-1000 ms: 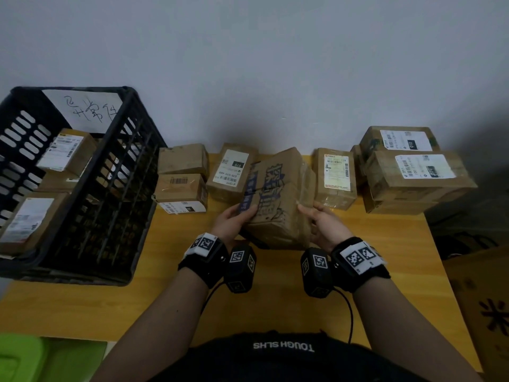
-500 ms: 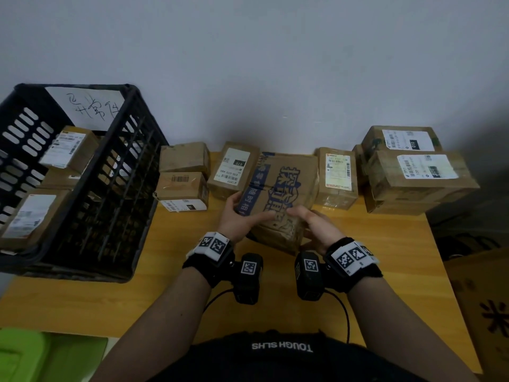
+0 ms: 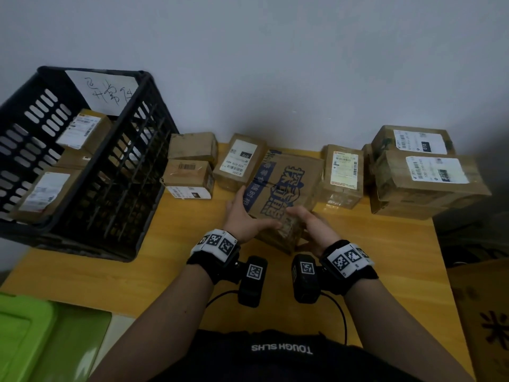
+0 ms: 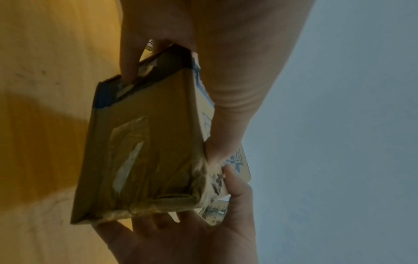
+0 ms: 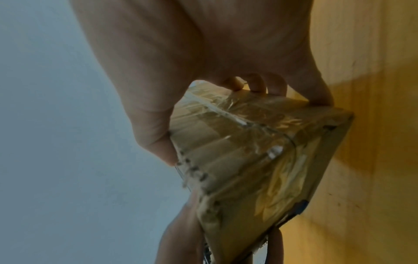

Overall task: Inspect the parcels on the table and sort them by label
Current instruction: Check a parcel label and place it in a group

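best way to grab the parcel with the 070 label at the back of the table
Take the 070 parcel by its two long side faces, reaching in from the near end. It lies flat, label up, long axis running front to back. The printed box held in the left hand and right hand crowds its right side.

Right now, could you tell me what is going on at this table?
A person is holding a taped cardboard parcel with blue print in both hands, left hand and right hand, above the wooden table. No shipping label shows on its visible faces. Other labelled parcels line the wall, and a few lie in the black crate.
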